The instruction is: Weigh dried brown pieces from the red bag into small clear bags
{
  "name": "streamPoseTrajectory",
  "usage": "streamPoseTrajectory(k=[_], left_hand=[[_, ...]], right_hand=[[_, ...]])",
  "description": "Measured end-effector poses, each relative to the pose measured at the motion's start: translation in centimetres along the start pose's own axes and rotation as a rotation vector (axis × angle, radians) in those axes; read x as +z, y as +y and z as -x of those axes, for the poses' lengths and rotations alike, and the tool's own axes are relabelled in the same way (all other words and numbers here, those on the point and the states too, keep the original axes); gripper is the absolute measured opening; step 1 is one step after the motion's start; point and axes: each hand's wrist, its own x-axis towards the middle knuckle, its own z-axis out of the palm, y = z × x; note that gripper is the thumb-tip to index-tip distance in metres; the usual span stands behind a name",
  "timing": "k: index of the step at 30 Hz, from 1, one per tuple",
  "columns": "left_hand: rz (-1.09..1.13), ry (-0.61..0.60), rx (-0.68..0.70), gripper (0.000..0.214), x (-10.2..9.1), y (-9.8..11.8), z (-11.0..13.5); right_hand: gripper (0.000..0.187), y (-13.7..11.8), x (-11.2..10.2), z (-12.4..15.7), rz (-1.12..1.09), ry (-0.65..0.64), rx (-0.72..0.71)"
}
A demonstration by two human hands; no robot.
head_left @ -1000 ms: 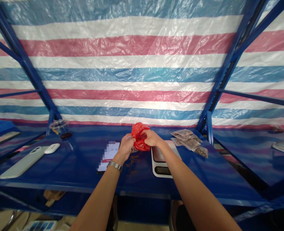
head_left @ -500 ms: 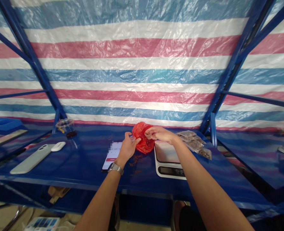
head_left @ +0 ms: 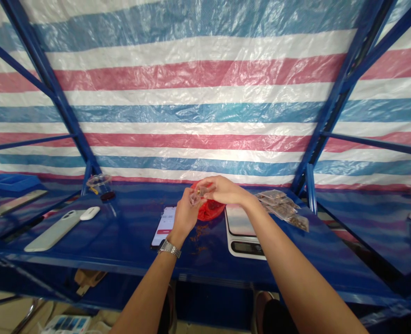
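My left hand (head_left: 187, 212), with a metal watch at its wrist, is closed on a small clear plastic bag (head_left: 194, 198). Fingers of my right hand (head_left: 222, 189) are bent together at the bag's mouth; a small brownish bit shows there, too small to name. Just behind and below both hands lies an open red plastic bag (head_left: 210, 212), partly covered by them, with dark contents. To its right stands a white kitchen scale (head_left: 242, 222) with a metal plate, under my right forearm. Brown crumbs (head_left: 199, 234) are scattered on the blue table (head_left: 205, 266).
Several filled clear bags (head_left: 284, 208) are heaped right of the scale. A phone (head_left: 163, 227) with a timer lies beside my left wrist. Farther left are a pale phone (head_left: 54, 232), a white earbud case (head_left: 90, 213) and a clear plastic cup (head_left: 103, 185). Blue frame posts (head_left: 310, 185) flank the table.
My right hand has moved from inside the red bag, left and up to the small clear bag in my left hand. The view has shifted slightly.
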Motion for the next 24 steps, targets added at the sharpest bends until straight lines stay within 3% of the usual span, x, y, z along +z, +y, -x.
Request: streamPoseTrajectory(k=[7, 12, 15, 19, 21, 24], left_hand=[[-0.013, 0.008, 0.034, 0.033, 0.7, 0.6, 0.0], [0.071, 0.067, 0.036, 0.033, 1.2, 0.2, -0.5], [0.032, 0.075, 0.001, 0.032, 0.9, 0.7, -0.4], [-0.216, 0.236, -0.129, 0.025, 0.2, 1.7, 0.2], [-0.341, 0.263, -0.157, 0.024, 0.1, 1.7, 0.7], [-0.465, 0.155, -0.180, 0.025, 0.4, 0.9, 1.3]], right_hand=[[0.047, -1.6, 1.5, 0.0, 0.443, 0.063, -0.160], [0.036, -1.9, 1.7, -0.2, 0.479, 0.025, -0.301], [0.041, -1.3, 1.2, -0.6, 0.476, 0.085, -0.330], [0.053, 0.2, -0.3, -0.5, 0.527, 0.226, -0.178], [0.046, 1.2, -0.7, -0.2, 0.578, 0.128, -0.001], [0.033, 2.7, -0.3, 0.2, 0.620, -0.079, 0.217]])
